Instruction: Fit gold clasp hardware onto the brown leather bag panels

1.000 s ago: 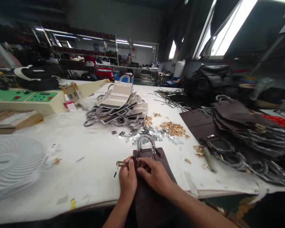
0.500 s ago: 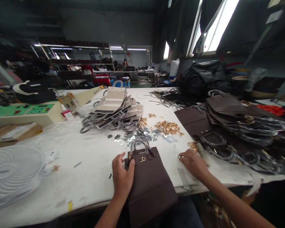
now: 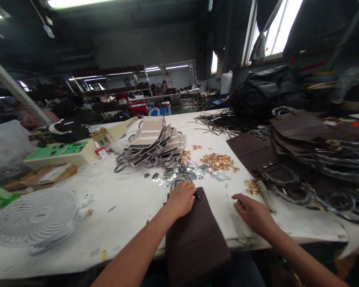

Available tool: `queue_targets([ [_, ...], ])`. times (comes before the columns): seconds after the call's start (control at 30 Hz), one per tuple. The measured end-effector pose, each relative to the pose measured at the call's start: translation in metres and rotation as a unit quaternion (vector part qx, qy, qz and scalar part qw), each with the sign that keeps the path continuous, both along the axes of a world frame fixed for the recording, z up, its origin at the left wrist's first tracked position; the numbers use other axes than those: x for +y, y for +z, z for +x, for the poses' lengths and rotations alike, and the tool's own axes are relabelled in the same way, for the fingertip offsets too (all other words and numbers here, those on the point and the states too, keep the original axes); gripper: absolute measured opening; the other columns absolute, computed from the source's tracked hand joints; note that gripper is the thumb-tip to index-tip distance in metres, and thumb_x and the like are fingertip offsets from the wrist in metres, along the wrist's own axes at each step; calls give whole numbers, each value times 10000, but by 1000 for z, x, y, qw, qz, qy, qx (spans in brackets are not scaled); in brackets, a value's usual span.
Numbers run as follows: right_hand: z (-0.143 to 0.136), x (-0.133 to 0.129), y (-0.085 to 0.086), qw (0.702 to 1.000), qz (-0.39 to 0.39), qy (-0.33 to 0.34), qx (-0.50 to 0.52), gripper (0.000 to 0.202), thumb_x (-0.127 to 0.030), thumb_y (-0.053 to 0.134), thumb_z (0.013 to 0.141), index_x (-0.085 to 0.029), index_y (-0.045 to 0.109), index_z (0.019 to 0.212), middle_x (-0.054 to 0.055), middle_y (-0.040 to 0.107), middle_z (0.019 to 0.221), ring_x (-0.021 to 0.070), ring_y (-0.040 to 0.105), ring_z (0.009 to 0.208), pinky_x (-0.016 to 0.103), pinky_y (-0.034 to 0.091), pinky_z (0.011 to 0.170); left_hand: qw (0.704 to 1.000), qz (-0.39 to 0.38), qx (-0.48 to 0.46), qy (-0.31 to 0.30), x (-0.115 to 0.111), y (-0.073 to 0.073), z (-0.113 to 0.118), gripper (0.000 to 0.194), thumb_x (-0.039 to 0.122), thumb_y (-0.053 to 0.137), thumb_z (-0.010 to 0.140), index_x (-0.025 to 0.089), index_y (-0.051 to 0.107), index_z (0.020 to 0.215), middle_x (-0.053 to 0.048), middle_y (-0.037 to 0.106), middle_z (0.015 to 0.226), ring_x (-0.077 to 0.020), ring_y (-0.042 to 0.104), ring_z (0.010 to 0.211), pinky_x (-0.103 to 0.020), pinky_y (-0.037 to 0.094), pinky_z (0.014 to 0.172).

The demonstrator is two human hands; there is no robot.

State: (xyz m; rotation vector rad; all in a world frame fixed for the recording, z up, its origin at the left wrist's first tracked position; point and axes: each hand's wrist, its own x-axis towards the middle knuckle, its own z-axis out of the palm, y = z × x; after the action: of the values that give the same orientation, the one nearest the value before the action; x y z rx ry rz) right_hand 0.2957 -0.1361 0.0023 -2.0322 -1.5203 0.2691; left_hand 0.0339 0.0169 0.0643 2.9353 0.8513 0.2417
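A dark brown handbag [image 3: 197, 235] lies with its top on the table and its lower part hanging toward me over the front edge. My left hand [image 3: 181, 199] is closed over the bag's top edge, at the base of its plastic-wrapped handle [image 3: 179, 180]; it hides the gold clasp. To the right of the bag, my right hand [image 3: 253, 213] is just over the table, index finger forward and the other fingers curled. Something small seems to be in those curled fingers, too small to name. Gold metal pieces [image 3: 251, 186] lie just beyond it, beside a grey-green roll [image 3: 266, 196].
Behind the bag lie silvery plates [image 3: 179, 173] and a heap of gold fittings [image 3: 217, 162]. Beige bag panels [image 3: 151, 137] are piled at centre. Brown bags [image 3: 305, 139] are stacked at right. A white fan [image 3: 37, 215] lies left, near a green-topped machine [image 3: 62, 151].
My left hand has moved from the bag's left edge onto its top, covering the clasp. My right hand has shifted slightly, its fingers now more curled. The view has turned left.
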Motion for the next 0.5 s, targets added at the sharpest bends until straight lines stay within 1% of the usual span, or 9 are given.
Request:
queue_targets([
  [0.07, -7, -1, 3, 997, 38, 20, 70, 227, -344, 589, 889, -263, 761, 1012, 92, 784, 962, 319, 719, 860, 429, 505, 768, 1000, -6, 19, -16, 9, 0, 6, 202, 218, 579, 928, 216, 676, 1104, -66, 707, 1176, -269, 564, 1178, -418, 453, 978],
  [0.13, -26, 3, 7, 988, 69, 46, 133, 211, -384, 606, 899, -271, 776, 952, 74, 780, 975, 296, 720, 891, 405, 534, 803, 999, -6, 34, -25, 16, 1, 10, 123, 243, 613, 920, 223, 691, 1012, -54, 720, 1095, -266, 576, 1131, -411, 445, 947],
  [0.2, -56, 11, 11, 979, 93, 69, 170, 224, -410, 603, 916, -277, 779, 955, 55, 758, 951, 252, 709, 880, 354, 548, 779, 998, -4, 48, -33, 21, 4, 13, 84, 269, 639, 912, 228, 698, 956, -48, 718, 1069, -268, 571, 1122, -418, 424, 948],
  [0.27, -91, 22, 13, 965, 126, 91, 210, 204, -384, 619, 919, -273, 785, 964, 45, 713, 880, 220, 687, 847, 321, 540, 757, 997, -2, 62, -43, 24, 9, 15, 77, 281, 652, 908, 237, 706, 939, -41, 716, 1063, -265, 564, 1126, -422, 399, 966],
  [0.37, -132, 37, 9, 957, 148, 131, 212, 150, -276, 631, 912, -269, 780, 906, 31, 686, 857, 196, 672, 843, 294, 517, 774, 995, -3, 83, -60, 26, 17, 19, 68, 270, 663, 896, 249, 721, 924, -35, 721, 1020, -254, 564, 1120, -418, 365, 1006],
  [0.43, -146, 42, 4, 959, 154, 144, 190, 151, -219, 610, 915, -257, 755, 899, 33, 696, 906, 190, 673, 864, 280, 508, 784, 993, -5, 96, -67, 27, 24, 23, 59, 259, 673, 882, 244, 729, 889, -41, 723, 973, -256, 573, 1099, -417, 351, 1028],
  [0.5, -150, 42, 1, 966, 151, 141, 155, 156, -185, 585, 916, -250, 726, 927, 33, 697, 928, 186, 675, 849, 269, 501, 759, 992, -12, 104, -69, 26, 31, 28, 50, 253, 690, 862, 235, 730, 837, -51, 722, 932, -263, 585, 1081, -413, 357, 1026],
])
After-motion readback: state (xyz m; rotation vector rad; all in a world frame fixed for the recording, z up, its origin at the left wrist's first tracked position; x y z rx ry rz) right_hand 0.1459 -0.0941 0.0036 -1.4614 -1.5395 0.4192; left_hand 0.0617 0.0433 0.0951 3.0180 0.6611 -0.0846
